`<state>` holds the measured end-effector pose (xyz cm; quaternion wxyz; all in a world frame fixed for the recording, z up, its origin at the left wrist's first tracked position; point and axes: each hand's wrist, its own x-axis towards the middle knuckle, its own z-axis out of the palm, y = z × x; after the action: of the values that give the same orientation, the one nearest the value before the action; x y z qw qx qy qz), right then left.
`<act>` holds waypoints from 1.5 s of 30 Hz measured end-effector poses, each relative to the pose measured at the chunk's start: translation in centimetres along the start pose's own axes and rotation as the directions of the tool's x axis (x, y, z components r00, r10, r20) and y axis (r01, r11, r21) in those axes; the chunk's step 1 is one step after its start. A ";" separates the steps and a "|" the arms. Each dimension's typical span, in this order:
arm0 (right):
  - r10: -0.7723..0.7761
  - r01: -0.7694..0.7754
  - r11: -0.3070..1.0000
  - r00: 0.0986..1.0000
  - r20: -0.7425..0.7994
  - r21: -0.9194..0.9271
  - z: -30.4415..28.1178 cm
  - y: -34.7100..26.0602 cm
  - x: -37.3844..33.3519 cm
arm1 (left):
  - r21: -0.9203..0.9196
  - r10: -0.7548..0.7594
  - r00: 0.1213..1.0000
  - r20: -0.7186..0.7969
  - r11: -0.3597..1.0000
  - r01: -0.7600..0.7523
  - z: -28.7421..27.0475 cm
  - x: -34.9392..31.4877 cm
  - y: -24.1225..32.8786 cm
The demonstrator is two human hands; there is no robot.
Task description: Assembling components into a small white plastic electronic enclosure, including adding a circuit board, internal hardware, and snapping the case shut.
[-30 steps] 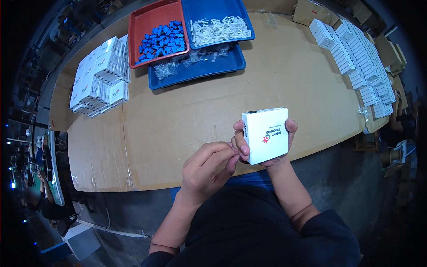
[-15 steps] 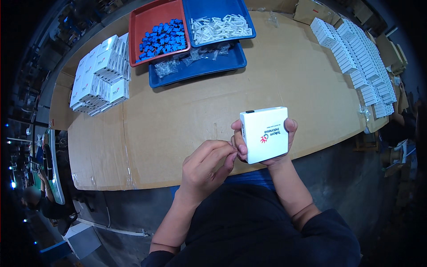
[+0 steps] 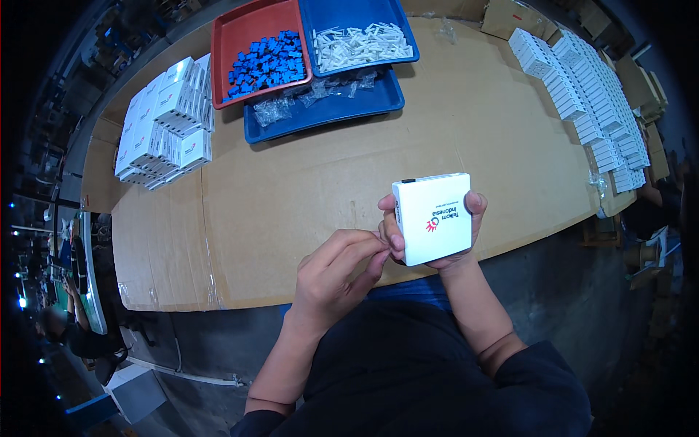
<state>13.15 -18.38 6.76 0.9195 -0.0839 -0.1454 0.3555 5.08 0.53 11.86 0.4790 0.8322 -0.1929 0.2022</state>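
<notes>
A flat square white box-shaped device (image 3: 435, 218) with a red-and-black printed face and a small black piece on its far edge is gripped in my right hand (image 3: 472, 226). The fingers show along its left side and the thumb lies on its right edge. Close by on the left, my left hand (image 3: 338, 273) has its thumb and forefinger pinched together, touching the right hand's fingertips. Whatever sits in that pinch, if anything, is too small to make out. Both hands are above the near edge of the cardboard-covered table (image 3: 291, 197).
Stacks of similar white units stand at left (image 3: 171, 109) and in long rows at right (image 3: 582, 102). At the back are a red tray (image 3: 251, 25) of blue parts, a blue tray (image 3: 353, 14) of white parts, and a lower blue tray (image 3: 328, 116) with clear plastic. Another person (image 3: 80, 328) is far left.
The white device has tilted very slightly in my right hand. My left hand keeps its pinch in nearly the same place.
</notes>
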 end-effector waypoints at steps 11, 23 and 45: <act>-0.006 0.005 1.000 0.999 -0.054 -0.027 0.3 0.1 0.0 | 0.081 0.043 0.999 -0.018 0.996 -0.041 0.2 0.0 -0.3; 0.049 -0.050 0.995 0.999 -0.013 -0.083 0.1 0.2 0.0 | 0.111 0.044 0.999 -0.032 0.993 -0.040 0.2 0.0 -0.4; 0.067 -0.150 0.962 0.940 0.334 0.230 -1.4 -0.7 0.1 | -0.018 -0.056 0.974 0.221 0.998 0.062 0.4 -3.4 -1.1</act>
<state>14.15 -18.90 5.61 0.8651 0.0852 -0.2429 0.4305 2.84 1.14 9.15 0.4708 0.8488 -0.2224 0.0920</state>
